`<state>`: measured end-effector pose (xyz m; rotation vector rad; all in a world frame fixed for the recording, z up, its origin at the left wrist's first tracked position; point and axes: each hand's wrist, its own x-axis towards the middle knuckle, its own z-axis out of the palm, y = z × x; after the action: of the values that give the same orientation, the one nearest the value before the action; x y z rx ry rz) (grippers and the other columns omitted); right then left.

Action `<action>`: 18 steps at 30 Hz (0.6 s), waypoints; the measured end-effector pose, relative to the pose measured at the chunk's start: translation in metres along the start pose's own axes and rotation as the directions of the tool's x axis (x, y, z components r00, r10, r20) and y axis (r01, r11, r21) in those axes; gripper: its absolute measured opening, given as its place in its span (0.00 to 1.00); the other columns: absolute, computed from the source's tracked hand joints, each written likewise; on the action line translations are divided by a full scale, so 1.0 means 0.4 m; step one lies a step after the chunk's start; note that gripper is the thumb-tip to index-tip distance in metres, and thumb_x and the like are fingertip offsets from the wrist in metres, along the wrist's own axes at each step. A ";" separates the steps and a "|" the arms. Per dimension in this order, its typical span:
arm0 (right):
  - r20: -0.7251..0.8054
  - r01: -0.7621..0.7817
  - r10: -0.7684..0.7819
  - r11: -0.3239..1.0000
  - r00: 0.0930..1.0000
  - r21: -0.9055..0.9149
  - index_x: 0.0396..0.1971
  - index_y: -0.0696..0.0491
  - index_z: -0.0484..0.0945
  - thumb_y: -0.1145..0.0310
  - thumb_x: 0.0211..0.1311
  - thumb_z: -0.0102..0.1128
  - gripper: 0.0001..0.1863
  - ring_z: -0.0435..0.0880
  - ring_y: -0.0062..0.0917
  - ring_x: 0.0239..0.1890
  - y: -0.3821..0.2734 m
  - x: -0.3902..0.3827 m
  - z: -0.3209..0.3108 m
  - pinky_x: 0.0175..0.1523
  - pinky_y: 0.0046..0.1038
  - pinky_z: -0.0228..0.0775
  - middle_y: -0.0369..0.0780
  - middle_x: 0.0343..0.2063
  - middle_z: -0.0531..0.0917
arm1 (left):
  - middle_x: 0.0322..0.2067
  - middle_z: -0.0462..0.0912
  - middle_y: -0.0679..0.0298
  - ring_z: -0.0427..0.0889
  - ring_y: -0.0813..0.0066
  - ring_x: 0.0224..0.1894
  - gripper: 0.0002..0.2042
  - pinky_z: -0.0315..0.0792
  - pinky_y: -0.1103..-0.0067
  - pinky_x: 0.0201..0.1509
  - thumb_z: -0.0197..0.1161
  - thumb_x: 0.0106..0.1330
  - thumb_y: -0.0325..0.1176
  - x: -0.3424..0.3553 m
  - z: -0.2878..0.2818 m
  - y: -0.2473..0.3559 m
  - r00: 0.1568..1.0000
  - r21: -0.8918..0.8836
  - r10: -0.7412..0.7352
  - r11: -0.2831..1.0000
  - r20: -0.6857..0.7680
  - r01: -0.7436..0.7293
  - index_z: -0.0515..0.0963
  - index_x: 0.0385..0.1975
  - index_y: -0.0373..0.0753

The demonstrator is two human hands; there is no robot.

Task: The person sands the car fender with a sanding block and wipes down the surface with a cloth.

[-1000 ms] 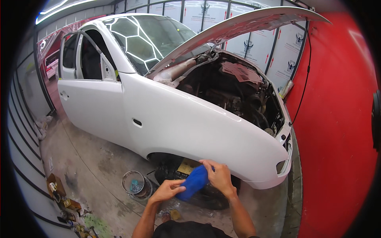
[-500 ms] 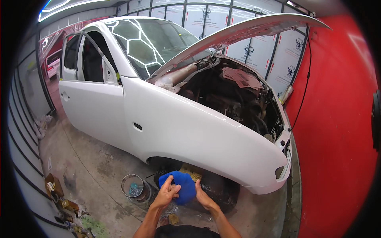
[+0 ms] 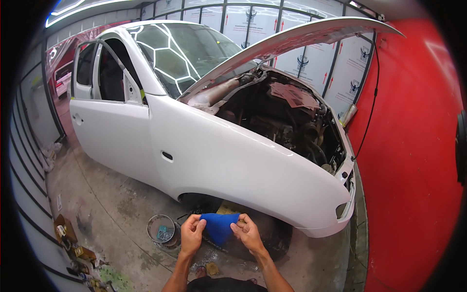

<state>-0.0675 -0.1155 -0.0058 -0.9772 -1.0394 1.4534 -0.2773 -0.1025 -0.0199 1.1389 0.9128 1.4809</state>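
- A blue cloth (image 3: 219,226), soft and matte, is stretched between 2 hands in front of the body; its upper edge is drawn nearly straight, and its lower part is left hanging to a rough point.
- The cloth's left corner is pinched between thumb and fingers by the left hand (image 3: 192,233).
- Its right corner is pinched likewise by the right hand (image 3: 249,234).
- Beyond the cloth, a dark rounded form (image 3: 273,237) is seen beneath the wheel arch of a white vehicle (image 3: 233,163); its smooth fender is curved down to a clean lower edge.
- It cannot be told how far the cloth is held from the fender.
- Near the left hand, a round bucket (image 3: 173,242) is set on the floor, with something teal seen inside.
- Farther left, room is offered by a wide stretch of stained concrete floor (image 3: 131,202), crossed by a thin cable.
- The engine bay (image 3: 277,119) is exposed under a raised hood (image 3: 292,37), and pinkish sheets (image 3: 294,94) are laid over its far part.
- The room is bounded on the right by a glossy red wall (image 3: 408,146) and at the back by pale, dark-framed panels (image 3: 304,63).
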 end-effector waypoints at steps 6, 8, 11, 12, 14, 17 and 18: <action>0.166 0.150 -0.134 0.985 0.977 -0.090 0.58 0.51 0.58 0.72 0.76 0.58 0.20 0.77 0.18 0.50 0.002 0.016 0.006 0.58 0.24 0.68 0.41 0.48 0.80 | 0.28 0.84 0.69 0.71 0.92 0.23 0.10 0.61 0.89 0.25 0.60 0.78 0.31 0.003 -0.004 0.055 0.991 -0.035 -0.104 0.994 0.080 0.107 0.67 0.52 0.39; 0.167 0.171 -0.159 0.983 0.973 -0.063 0.58 0.50 0.58 0.75 0.74 0.60 0.22 0.77 0.19 0.51 -0.013 0.012 0.015 0.59 0.26 0.68 0.41 0.48 0.80 | 0.27 0.83 0.69 0.71 0.92 0.23 0.10 0.60 0.89 0.24 0.60 0.78 0.31 0.002 0.008 0.074 0.985 -0.094 -0.173 0.980 0.020 0.175 0.68 0.52 0.39; 0.175 0.217 -0.221 0.975 0.959 0.038 0.58 0.49 0.59 0.76 0.72 0.63 0.24 0.79 0.21 0.53 -0.003 0.015 0.013 0.61 0.28 0.71 0.40 0.46 0.81 | 0.25 0.82 0.70 0.70 0.93 0.22 0.13 0.59 0.89 0.23 0.62 0.76 0.29 -0.003 -0.030 0.043 0.986 -0.120 -0.164 0.980 -0.009 0.162 0.66 0.53 0.41; 0.178 0.214 -0.217 0.976 0.960 0.039 0.58 0.49 0.59 0.76 0.72 0.63 0.24 0.79 0.21 0.53 -0.007 0.013 0.011 0.61 0.28 0.71 0.40 0.46 0.81 | 0.24 0.82 0.70 0.69 0.93 0.21 0.14 0.59 0.89 0.23 0.63 0.75 0.28 -0.005 -0.041 0.037 0.990 -0.115 -0.143 0.983 -0.017 0.140 0.65 0.53 0.42; 0.169 0.161 -0.161 0.987 0.972 0.014 0.57 0.50 0.61 0.77 0.70 0.65 0.24 0.79 0.24 0.54 -0.020 0.007 0.004 0.64 0.30 0.70 0.40 0.47 0.81 | 0.26 0.82 0.69 0.72 0.91 0.23 0.16 0.62 0.89 0.24 0.64 0.74 0.26 -0.007 -0.049 0.033 0.988 -0.164 -0.141 0.978 -0.059 0.129 0.64 0.54 0.43; 0.173 0.141 -0.136 0.990 0.976 -0.020 0.58 0.52 0.67 0.78 0.69 0.65 0.22 0.82 0.21 0.51 -0.009 0.004 -0.007 0.57 0.25 0.75 0.40 0.47 0.81 | 0.31 0.83 0.65 0.78 0.87 0.28 0.20 0.69 0.90 0.27 0.65 0.72 0.23 -0.014 -0.031 0.070 0.985 -0.214 -0.151 0.968 -0.085 0.130 0.62 0.56 0.43; 0.184 0.115 -0.111 0.993 0.977 -0.014 0.60 0.52 0.69 0.78 0.69 0.65 0.22 0.83 0.20 0.48 -0.006 0.004 -0.010 0.53 0.23 0.77 0.41 0.47 0.81 | 0.35 0.84 0.63 0.82 0.85 0.31 0.22 0.73 0.92 0.30 0.66 0.71 0.22 -0.015 -0.022 0.084 0.984 -0.216 -0.162 0.966 -0.071 0.144 0.62 0.58 0.44</action>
<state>-0.0632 -0.1132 -0.0048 -0.7992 -1.2294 1.4588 -0.2942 -0.1149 0.0082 0.8365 0.8613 1.4704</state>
